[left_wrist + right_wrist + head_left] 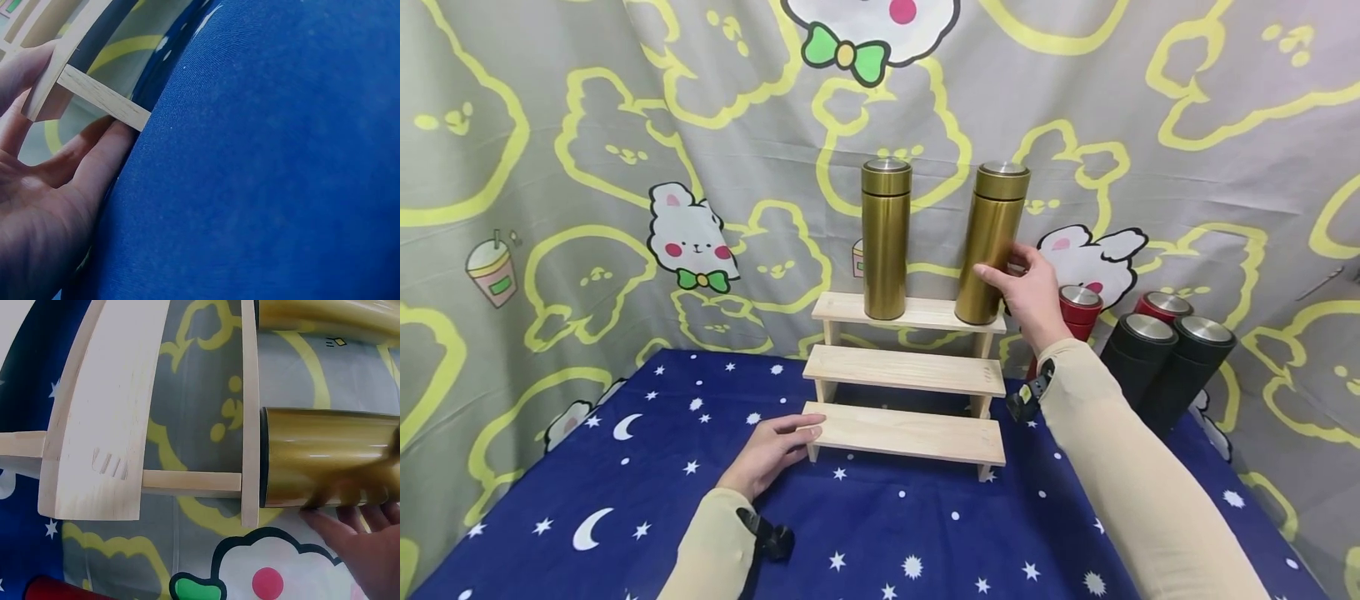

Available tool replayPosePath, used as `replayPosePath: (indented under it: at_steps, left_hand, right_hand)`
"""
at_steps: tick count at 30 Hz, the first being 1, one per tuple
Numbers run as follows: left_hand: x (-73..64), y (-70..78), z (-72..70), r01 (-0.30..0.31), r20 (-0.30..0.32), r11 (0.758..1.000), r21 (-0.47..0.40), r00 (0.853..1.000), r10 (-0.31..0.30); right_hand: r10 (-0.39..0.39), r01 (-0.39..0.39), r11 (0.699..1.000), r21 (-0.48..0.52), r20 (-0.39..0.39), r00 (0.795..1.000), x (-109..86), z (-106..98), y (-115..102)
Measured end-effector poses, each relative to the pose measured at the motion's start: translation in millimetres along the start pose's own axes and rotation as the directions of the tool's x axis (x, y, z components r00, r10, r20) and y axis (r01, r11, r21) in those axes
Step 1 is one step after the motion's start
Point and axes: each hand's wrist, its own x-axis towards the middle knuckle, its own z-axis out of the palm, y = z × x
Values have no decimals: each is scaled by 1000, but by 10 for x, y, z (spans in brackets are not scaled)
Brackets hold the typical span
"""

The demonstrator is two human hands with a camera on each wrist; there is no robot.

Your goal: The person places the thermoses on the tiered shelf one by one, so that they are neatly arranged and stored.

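Note:
A three-tier wooden step stand (902,432) stands on the table, with two gold thermos flasks upright on its top tier. My right hand (1032,292) grips the lower half of the right gold flask (994,229), which leans slightly at the tier's right end. In the right wrist view this flask's dark base (264,456) is right at the top board. The other gold flask (886,250) stands to its left, untouched. My left hand (772,450) holds the left end of the lowest tier; the left wrist view has the fingers beside the wooden leg (103,97).
Right of the stand, partly behind my right arm, are two black flasks (1138,354) and two red flasks (1080,310). A dark blue cloth (685,500) with stars and moons covers the table. A patterned grey curtain (775,167) hangs close behind the stand.

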Motion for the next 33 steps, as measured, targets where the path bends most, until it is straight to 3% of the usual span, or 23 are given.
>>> replayPosePath:
  at_steps: [5,11,19,27,33]
  left_hand:
    - [-13,-31,-42,-1,-5,1000,1,1000,2]
    - [-47,-27,-47,-3,-2,1000,3,1000,3]
    - [-48,-61,-46,6,-7,1000,-8,1000,-6]
    - [-11,-23,-11,-6,4,1000,-13,1000,6]
    - [9,5,-3,5,4,1000,-21,1000,-5]
  right_hand:
    - [22,-23,999,47,21,1000,12,38,5]
    - [33,-35,999,36,44,998,-44,30,4]
    - [50,-50,996,-78,-7,999,-215,-35,-7]
    - [-17,-1,986,-168,-104,994,-444,-85,-35]
    - [-78,61,975,-216,-70,995,-694,-183,-65]
